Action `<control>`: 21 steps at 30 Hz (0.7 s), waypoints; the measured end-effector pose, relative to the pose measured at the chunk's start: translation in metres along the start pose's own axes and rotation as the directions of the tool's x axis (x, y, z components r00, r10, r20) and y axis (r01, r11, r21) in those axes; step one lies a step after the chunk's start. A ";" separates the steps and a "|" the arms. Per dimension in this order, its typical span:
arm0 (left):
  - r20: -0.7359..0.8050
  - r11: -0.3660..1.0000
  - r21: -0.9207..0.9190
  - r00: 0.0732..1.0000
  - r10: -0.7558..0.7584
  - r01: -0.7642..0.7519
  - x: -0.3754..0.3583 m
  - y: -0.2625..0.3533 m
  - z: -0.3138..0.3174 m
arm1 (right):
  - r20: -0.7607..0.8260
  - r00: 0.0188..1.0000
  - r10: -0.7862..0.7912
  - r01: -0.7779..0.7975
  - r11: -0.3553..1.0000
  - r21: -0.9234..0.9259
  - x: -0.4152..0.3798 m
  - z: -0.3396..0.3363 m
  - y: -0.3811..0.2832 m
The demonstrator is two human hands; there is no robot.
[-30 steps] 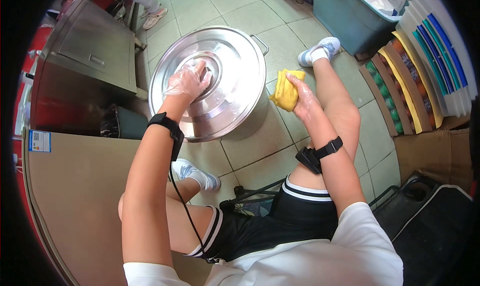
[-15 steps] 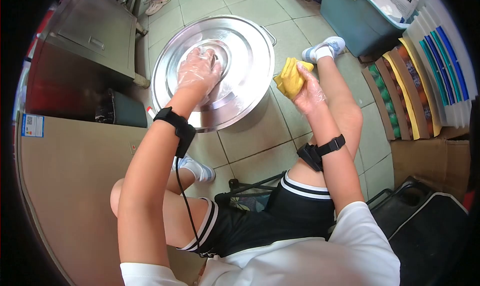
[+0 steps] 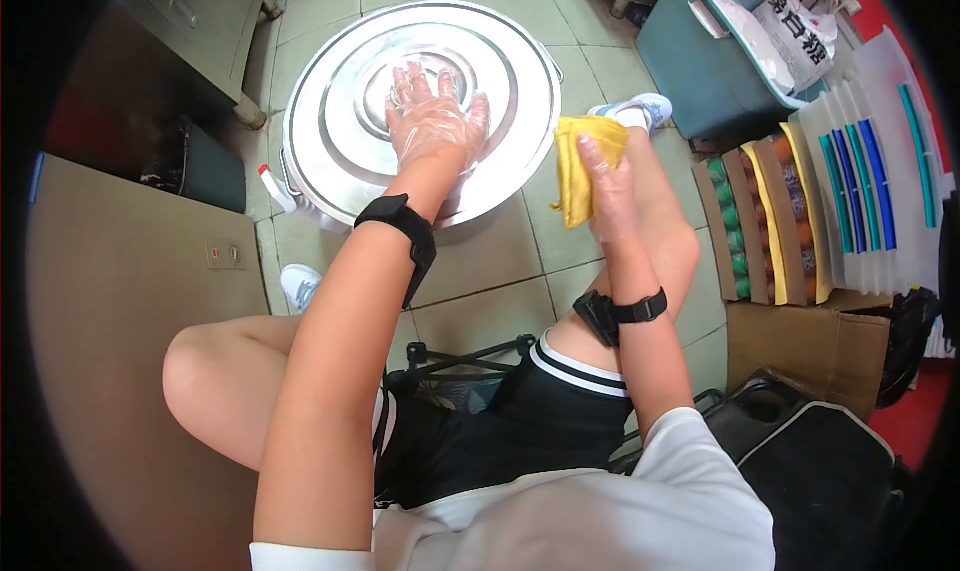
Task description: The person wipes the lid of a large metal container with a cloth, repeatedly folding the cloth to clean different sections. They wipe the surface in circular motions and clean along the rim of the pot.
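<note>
So the left hand (image 3: pixel 420 121) is planted palm-down around the middle of the lid (image 3: pixel 520 121) on this big lidded pot (image 3: pixel 320 101), up in the upper middle of the frame. Fingers are spread and not clenched, in a clear plastic glove (image 3: pixel 445 136). Can't tell if there's a knob under that palm, it's all covered.

The right hand (image 3: pixel 612 196) has a folded yellow cloth (image 3: pixel 573 183), thumb pressed over the front. The cloth sits a bit right of frame centre, just beside the lid's right edge. Can't say for sure whether they touch. Its longer side runs roughly up and down the frame, leaning slightly.

From the cloth, the lid's middle is off to the left and a little up. Left hand's way nearer to that middle, right hand's nearer the right rim.

Pot's upright on the tiled floor (image 3: pixel 490 271), with a red-capped white bottle (image 3: pixel 283 197) close by its lower left side. There's a blue-grey tub (image 3: pixel 690 66) upper right too.
</note>
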State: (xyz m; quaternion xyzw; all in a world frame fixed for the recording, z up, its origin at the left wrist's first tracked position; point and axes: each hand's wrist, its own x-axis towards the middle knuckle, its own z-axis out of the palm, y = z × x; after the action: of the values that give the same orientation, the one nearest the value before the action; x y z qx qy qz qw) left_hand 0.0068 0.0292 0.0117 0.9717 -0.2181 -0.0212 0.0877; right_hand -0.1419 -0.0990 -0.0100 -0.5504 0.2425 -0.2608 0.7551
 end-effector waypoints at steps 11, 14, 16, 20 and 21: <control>-0.079 0.999 0.025 0.996 0.029 -0.028 -0.002 -0.002 0.007 | 0.199 0.977 0.075 0.055 0.815 -0.577 -0.025 0.027 0.002; -0.070 0.999 0.037 0.997 0.031 -0.029 -0.001 -0.003 0.008 | 0.206 0.976 0.064 0.104 0.699 -0.708 -0.038 0.037 -0.012; -0.041 1.000 0.025 0.999 0.015 -0.014 0.001 -0.002 0.003 | 0.217 0.973 0.079 0.106 0.681 -0.724 -0.023 0.029 -0.008; 0.042 0.991 -0.078 0.992 0.115 -0.111 0.000 0.001 -0.001 | 0.169 0.981 -0.098 0.195 0.582 -0.789 0.009 0.016 -0.013; 0.050 0.990 -0.098 0.993 0.104 -0.098 -0.002 0.001 -0.005 | 0.147 0.970 -0.193 0.227 0.504 -0.833 0.011 0.017 -0.018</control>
State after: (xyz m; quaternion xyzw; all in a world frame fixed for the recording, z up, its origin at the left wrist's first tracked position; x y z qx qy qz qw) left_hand 0.0051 0.0299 0.0169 0.9532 -0.2681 -0.0540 0.1289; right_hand -0.1252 -0.0986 0.0109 -0.8758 0.2564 -0.1910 0.3617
